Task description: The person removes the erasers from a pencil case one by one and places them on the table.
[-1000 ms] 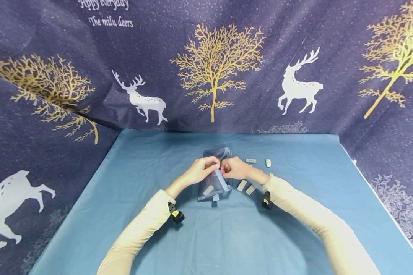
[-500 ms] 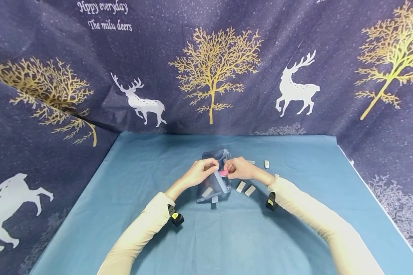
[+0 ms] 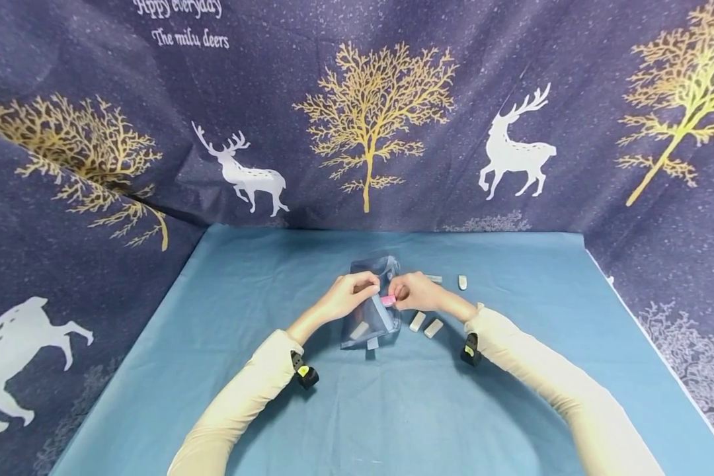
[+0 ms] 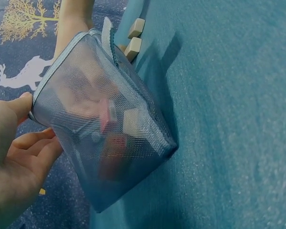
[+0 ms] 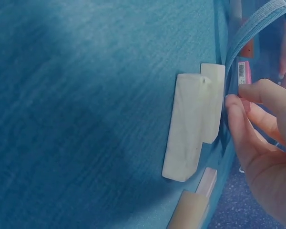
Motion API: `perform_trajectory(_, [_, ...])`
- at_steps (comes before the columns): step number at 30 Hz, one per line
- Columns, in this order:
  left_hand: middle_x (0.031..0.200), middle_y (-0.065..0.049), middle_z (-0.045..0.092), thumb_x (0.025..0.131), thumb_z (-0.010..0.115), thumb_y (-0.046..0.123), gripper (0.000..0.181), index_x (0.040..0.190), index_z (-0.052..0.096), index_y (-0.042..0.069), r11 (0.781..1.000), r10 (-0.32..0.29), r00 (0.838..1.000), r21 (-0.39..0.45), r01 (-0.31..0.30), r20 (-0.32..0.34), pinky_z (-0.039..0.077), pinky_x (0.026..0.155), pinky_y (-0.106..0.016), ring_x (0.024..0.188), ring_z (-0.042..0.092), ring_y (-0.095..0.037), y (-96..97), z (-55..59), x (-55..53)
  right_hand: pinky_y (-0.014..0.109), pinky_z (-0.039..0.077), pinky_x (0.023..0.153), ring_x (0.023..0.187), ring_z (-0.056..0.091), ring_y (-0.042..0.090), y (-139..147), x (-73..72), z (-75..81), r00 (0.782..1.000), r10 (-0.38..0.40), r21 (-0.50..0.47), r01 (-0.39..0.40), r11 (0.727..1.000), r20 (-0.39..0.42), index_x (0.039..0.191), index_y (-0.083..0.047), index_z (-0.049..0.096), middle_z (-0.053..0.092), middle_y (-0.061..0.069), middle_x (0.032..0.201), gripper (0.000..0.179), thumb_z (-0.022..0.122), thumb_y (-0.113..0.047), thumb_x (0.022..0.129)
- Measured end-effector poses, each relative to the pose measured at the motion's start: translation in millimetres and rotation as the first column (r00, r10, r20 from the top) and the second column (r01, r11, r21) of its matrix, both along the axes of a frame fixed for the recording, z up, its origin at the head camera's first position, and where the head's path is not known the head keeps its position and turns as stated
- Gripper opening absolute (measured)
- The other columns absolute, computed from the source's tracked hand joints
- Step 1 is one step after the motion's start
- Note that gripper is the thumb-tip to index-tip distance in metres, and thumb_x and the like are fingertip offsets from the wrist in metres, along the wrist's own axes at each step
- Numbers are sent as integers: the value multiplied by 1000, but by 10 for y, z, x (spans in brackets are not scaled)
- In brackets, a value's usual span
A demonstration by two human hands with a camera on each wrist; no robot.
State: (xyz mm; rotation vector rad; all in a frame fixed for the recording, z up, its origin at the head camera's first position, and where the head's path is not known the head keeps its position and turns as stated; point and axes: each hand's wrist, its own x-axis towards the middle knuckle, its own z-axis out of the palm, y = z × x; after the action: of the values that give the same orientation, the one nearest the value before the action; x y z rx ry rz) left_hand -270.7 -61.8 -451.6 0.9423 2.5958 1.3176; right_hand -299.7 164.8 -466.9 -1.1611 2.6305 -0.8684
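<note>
My left hand (image 3: 349, 295) pinches the rim of a blue mesh zip pouch (image 4: 81, 152) between thumb and fingers, so its mouth stands open. At the mouth, my right hand (image 3: 416, 291) pinches a pink eraser (image 5: 245, 72) whose white side carries a barcode. In the left wrist view the right fingers and the pink eraser (image 4: 105, 114) show only through the mesh. A white eraser (image 3: 359, 330) and a reddish block (image 4: 113, 162) are inside the pouch, blurred by the netting. The zip edge (image 5: 257, 26) curves beside the right fingertips.
Two white erasers (image 3: 417, 322) (image 3: 434, 328) lie right of the pouch on the blue cloth (image 3: 357, 410). Behind the right wrist are another pale block (image 3: 434, 279) and a rounded white one (image 3: 462, 283). A dark printed curtain (image 3: 309, 165) hangs at the back.
My right hand has shifted slightly to the right, and more of the pink eraser shows at its fingertips. The left hand keeps its hold on the pouch rim, nearly still.
</note>
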Motion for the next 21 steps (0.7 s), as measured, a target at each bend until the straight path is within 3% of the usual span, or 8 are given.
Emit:
perform_trajectory(7, [99,3,64,92,52,32,28,106,62,10,1000,-5,1000,13,5,9,46,71,-23,81,57,-8,13,2,9,18,51,66,70,62,2,27,-8,-30,1000,-8,-12,8,1000,22,85,-14,64,67,-5,77,12,67,-10,74])
perform_trajectory(15, [100,3,64,92,53,30,16,100,62,20,1000,0,1000,30,-1,18,48,77,-25,89,59,-7,1,8,29,18,51,66,75,65,5,23,4,-66,997,5,-35,-2,999,72,87,-13,64,69,-3,81,11,69,-12,77])
perform_trajectory(21, [97,4,64,92,53,31,16,100,62,21,1000,3,1000,29,-3,-5,47,73,-23,82,58,-8,-10,13,21,18,52,67,75,66,5,11,-5,-58,997,20,-42,-17,999,69,87,-13,64,70,-2,80,12,67,-10,76])
